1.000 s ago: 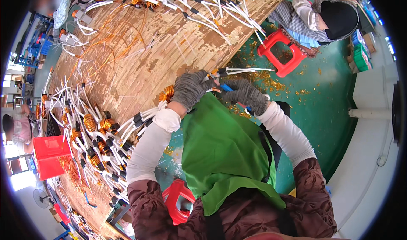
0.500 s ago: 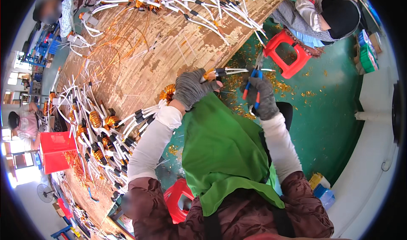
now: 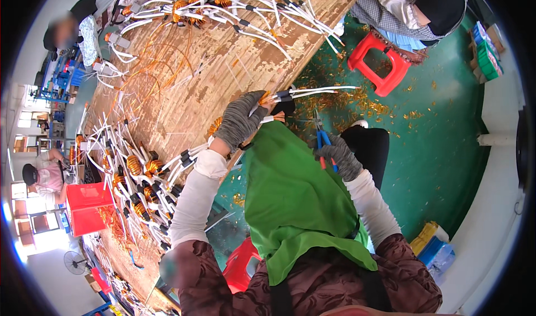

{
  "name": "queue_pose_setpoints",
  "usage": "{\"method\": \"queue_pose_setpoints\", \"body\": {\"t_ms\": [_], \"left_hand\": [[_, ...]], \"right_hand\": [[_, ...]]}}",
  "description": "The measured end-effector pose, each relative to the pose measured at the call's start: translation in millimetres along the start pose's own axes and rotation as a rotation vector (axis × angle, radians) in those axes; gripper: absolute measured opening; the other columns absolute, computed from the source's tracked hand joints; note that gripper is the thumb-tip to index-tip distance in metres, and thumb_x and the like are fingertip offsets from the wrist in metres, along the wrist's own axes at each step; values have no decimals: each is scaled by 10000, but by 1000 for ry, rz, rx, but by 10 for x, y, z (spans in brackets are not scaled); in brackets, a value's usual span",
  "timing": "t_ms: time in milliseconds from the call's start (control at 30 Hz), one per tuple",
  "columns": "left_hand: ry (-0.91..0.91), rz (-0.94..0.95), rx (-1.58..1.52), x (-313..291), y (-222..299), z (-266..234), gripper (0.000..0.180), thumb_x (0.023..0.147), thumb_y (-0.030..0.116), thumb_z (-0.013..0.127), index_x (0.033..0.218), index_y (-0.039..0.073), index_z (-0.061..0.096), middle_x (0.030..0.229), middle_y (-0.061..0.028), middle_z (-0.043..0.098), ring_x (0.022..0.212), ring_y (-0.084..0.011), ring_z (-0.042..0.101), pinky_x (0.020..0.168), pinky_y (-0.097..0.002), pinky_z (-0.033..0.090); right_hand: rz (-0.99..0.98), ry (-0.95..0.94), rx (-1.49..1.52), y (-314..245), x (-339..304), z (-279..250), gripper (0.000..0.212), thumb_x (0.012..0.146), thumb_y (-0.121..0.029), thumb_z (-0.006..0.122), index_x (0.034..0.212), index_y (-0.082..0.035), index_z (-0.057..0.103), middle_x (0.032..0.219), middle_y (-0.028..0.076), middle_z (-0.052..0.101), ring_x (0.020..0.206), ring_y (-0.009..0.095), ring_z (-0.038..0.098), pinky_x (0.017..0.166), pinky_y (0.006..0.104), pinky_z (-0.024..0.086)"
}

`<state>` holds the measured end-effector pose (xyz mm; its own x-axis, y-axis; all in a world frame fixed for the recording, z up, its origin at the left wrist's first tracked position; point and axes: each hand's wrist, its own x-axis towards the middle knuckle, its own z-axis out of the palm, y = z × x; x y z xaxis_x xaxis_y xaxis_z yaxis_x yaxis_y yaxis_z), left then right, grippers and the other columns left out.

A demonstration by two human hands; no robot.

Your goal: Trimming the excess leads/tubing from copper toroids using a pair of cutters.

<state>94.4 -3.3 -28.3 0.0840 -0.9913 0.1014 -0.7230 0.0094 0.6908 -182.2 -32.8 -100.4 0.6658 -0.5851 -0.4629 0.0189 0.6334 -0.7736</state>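
My left hand (image 3: 240, 121), in a grey knitted glove, is closed over a copper-wire coil at the table's edge. Bits of orange copper show at its fingertips, and most of what it grips is hidden. From there white-sleeved leads (image 3: 318, 91) with a black band stick out to the right, past the table edge. Another orange winding (image 3: 215, 126) shows beside the left wrist; I cannot tell whether it belongs to the held piece. My right hand (image 3: 341, 157), gloved likewise, grips pliers (image 3: 320, 130) with blue and red handles. Their jaws point up, below and apart from the leads.
Many copper coils with white leads (image 3: 139, 187) are heaped on the worn wooden table (image 3: 195, 87), left of my arm. More coils (image 3: 223, 3) lie at its far end. A red stool (image 3: 379, 64) stands near a co-worker (image 3: 413, 14). Copper scraps litter the green floor.
My right hand has drawn the pliers down and left, away from the white leads. The left hand still holds the piece, slightly lower and further left.
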Motion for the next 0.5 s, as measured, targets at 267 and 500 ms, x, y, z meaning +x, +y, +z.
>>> {"method": "queue_pose_setpoints", "body": {"t_ms": [267,500], "left_hand": [[250,62,369,211,406,103,212,737,241,646,821,47,624,808,-156,586,757,-339,562,673,-425,441],[71,87,976,126,490,106,171,706,260,625,676,92,607,725,-94,556,720,-281,551,677,-411,407]], "right_hand": [[-134,85,-251,198,134,-352,406,728,-69,594,1125,-20,529,856,29,599,706,117,561,625,255,463],[-91,175,-284,609,34,-238,422,716,-162,648,1112,-55,548,814,55,576,710,138,538,639,288,460]]}}
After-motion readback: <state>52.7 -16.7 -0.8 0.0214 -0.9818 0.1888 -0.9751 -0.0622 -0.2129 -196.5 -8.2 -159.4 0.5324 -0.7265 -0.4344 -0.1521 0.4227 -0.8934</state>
